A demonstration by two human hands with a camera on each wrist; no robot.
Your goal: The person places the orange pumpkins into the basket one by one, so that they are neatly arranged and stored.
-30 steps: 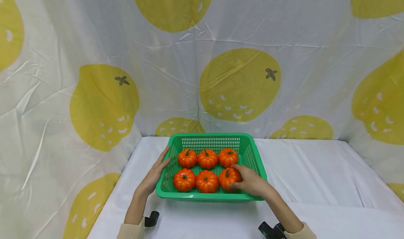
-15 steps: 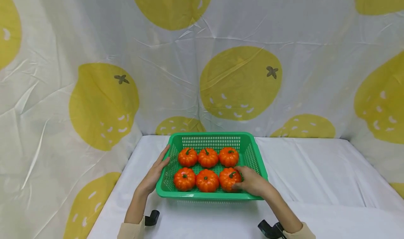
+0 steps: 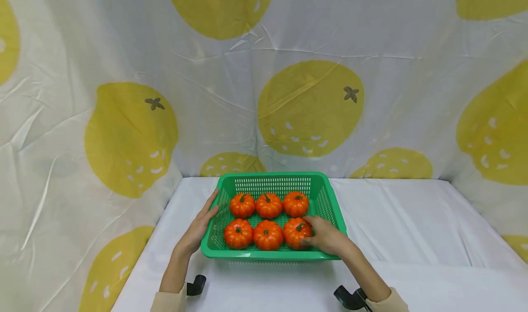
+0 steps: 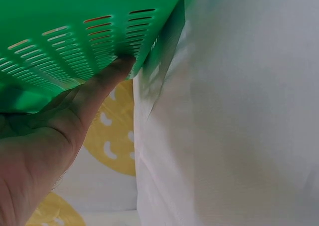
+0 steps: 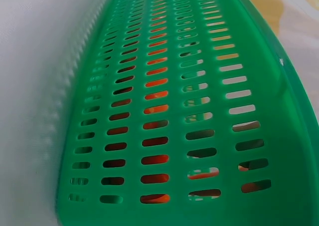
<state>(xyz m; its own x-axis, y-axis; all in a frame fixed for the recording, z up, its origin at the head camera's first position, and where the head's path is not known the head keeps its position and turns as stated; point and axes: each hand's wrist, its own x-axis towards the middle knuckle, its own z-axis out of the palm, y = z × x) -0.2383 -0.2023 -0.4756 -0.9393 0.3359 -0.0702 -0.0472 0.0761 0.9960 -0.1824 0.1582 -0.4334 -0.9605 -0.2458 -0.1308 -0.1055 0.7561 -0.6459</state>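
Left hand [image 3: 197, 230] flat on basket [image 3: 272, 255] wall, right hand [image 3: 327, 237] gripping corner pumpkin [image 3: 296, 232] (bare cloth rightward)

Six pumpkins [image 3: 268, 205] sit in one basket [image 3: 272, 256], in two rows of three. One of them, the near right pumpkin [image 3: 295, 232], lies under the right hand [image 3: 327, 235]; five stand clear of it. Two hands show, the left hand [image 3: 197, 227] being the other.
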